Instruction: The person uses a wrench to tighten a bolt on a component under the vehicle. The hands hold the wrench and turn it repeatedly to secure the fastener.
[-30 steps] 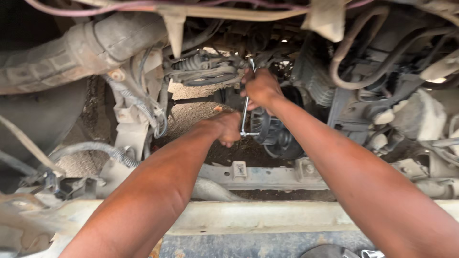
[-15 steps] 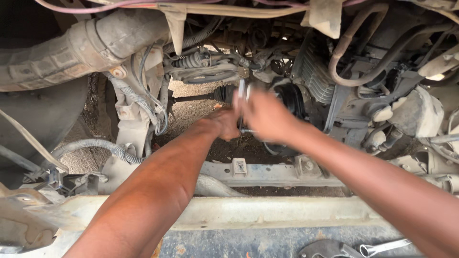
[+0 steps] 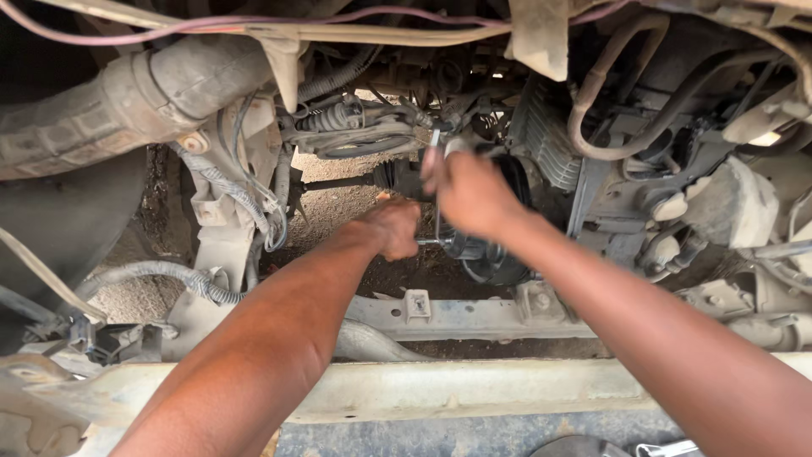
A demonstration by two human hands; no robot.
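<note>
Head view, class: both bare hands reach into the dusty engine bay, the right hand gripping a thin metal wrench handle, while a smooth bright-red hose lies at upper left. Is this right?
Not quite. In the head view the hose at upper left is a ribbed, dusty grey one, not smooth bright red. The rest stands: the left hand and right hand reach into the engine bay, the right gripping the thin metal wrench handle.

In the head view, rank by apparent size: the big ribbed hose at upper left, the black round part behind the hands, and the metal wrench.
1. Ribbed hose, by far the largest.
2. Black round part, though the hands partly hide it.
3. Wrench, a thin bar held by the right hand.
</note>
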